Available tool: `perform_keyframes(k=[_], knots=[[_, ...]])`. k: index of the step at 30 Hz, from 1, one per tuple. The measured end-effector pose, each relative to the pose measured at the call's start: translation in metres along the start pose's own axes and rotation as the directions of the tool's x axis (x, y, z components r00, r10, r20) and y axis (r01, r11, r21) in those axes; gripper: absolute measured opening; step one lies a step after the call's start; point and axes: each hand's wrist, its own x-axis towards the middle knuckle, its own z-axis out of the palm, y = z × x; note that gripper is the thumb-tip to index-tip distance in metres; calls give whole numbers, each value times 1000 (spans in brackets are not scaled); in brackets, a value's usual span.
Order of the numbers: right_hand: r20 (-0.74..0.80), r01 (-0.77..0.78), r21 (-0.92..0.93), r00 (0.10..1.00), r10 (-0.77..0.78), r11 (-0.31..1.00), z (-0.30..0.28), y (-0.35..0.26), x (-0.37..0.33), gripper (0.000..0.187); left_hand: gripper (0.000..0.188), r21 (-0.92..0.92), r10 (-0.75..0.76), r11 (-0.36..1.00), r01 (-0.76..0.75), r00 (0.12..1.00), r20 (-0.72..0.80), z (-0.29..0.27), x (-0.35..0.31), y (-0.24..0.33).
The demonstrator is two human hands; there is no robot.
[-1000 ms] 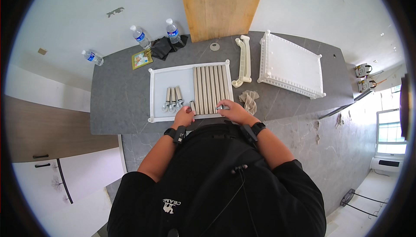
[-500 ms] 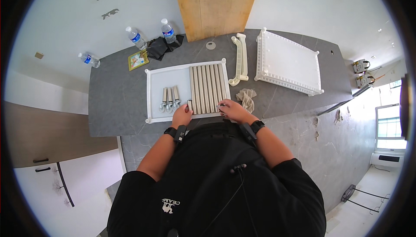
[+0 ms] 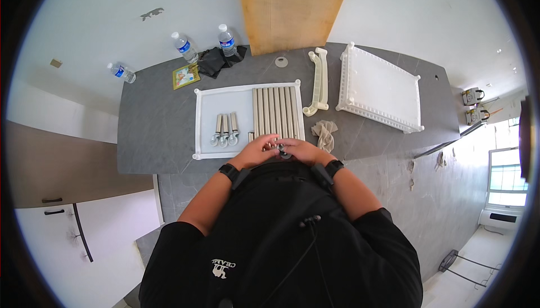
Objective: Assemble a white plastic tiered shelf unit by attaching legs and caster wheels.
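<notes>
Close to my body, over the near edge of the white tray point(image 3: 197, 122), my two hands have come together. My right hand point(image 3: 302, 150) is closed on a small caster wheel point(image 3: 285, 153), partly covered by the fingers. My left hand point(image 3: 257, 151) meets it with bent, closed fingers; what they grip is hidden. Long metal tubes point(image 3: 275, 108) lie side by side in the tray's right half, just beyond my hands. A short tube end point(image 3: 251, 137) shows beside my left hand. Three casters fitted on short tubes point(image 3: 225, 125) lie in the tray's left half.
Two cream plastic brackets point(image 3: 319, 83) and stacked white rimmed shelves point(image 3: 382, 86) lie to the right. A crumpled cloth point(image 3: 324, 133) sits near my right hand. Water bottles point(image 3: 226, 41), black plastic point(image 3: 212, 62) and a yellow packet point(image 3: 185, 76) stand or lie at the back left.
My left hand has moved right, away from the short tube at the tray's near edge, to meet my right hand. The caster wheel now shows between them. The whole view has shifted slightly.
</notes>
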Motion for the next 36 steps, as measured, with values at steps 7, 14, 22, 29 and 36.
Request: perform_keyframes(k=[7,14,22,29,36], knots=[[130,29,-9,991,-27,1000,3,7,11,50,44,-474,-56,872,123,987,152,5,-5,-15],[99,-42,184,995,24,982,6,6,13,58,20,-374,-64,921,106,990,122,-11,-15,-13],[96,-74,-9,993,75,997,-4,12,11,62,26,-181,-305,952,246,740,-600,-97,-56,-83],[70,-59,-57,996,63,997,-2,14,12,59,27,173,-258,820,546,622,-739,-113,-99,-83],[143,-77,-223,984,111,972,-3,-5,6,53,24,309,-288,637,706,590,-754,-107,-92,-77]])
